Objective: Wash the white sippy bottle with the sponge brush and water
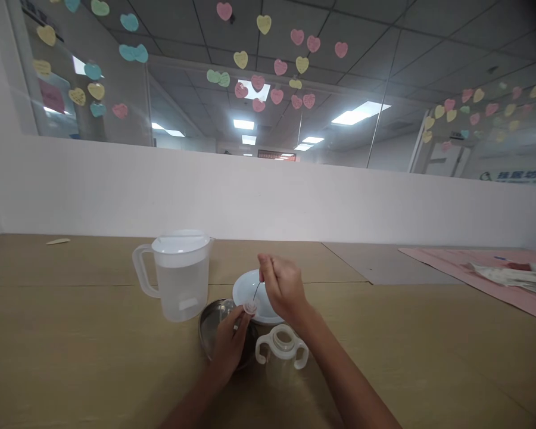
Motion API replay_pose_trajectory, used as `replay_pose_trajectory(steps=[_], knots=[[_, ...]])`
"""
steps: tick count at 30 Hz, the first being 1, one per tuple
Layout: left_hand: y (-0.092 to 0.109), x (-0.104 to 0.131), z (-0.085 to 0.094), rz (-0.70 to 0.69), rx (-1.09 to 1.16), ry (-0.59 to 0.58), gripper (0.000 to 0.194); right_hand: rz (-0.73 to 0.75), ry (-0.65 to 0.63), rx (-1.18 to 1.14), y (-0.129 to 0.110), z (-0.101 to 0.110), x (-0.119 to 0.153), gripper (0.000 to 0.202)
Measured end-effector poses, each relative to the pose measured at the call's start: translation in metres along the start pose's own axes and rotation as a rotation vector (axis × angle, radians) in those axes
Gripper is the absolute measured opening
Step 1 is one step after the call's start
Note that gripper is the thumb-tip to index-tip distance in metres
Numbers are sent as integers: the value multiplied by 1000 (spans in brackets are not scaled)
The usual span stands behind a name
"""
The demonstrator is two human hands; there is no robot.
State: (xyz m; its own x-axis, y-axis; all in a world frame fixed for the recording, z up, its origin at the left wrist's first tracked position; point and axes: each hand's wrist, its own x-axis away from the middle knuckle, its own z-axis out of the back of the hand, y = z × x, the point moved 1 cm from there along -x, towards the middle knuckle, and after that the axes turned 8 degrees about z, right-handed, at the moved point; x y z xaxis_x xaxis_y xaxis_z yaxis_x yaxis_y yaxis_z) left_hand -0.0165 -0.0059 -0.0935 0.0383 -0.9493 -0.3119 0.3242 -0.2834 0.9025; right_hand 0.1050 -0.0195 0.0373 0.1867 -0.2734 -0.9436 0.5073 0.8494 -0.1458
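My left hand [228, 339] pinches a small translucent round piece [250, 307] over the rim of a metal bowl [204, 333]. Above and to its right, my right hand [282, 285] is closed in a fist on a thin dark wire-like stem [256, 291]. The stem's lower end meets the round piece; I cannot make out whether it goes inside. Another clear rounded item [226, 307] shows at the bowl, partly behind my left hand. A clear bottle with a white two-handled collar [283, 339] stands upright and uncapped below my right wrist. Behind the hands lies a white plate [245, 283].
A translucent lidded pitcher [183, 280] holding clear liquid stands left of the bowl. A pink cloth [455, 268] with whitish items lies at the far right of the brown table [93, 351]. A low white wall [250, 196] with glass above closes off the back.
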Motion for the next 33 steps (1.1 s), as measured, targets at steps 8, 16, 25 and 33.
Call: replay_pose_trajectory(steps=[8, 16, 25, 33], knots=[[-1, 0, -1, -20, 18, -6, 33, 110, 19, 109, 0, -5, 2, 47], [0, 1, 0, 12, 38, 12, 34, 35, -52, 79, 0, -1, 1, 48], [-2, -1, 0, 29, 65, 2, 36, -32, -203, 5, -7, 6, -1, 47], [-6, -2, 0, 73, 121, 2, 38, -82, -333, -36, -8, 12, -3, 46]])
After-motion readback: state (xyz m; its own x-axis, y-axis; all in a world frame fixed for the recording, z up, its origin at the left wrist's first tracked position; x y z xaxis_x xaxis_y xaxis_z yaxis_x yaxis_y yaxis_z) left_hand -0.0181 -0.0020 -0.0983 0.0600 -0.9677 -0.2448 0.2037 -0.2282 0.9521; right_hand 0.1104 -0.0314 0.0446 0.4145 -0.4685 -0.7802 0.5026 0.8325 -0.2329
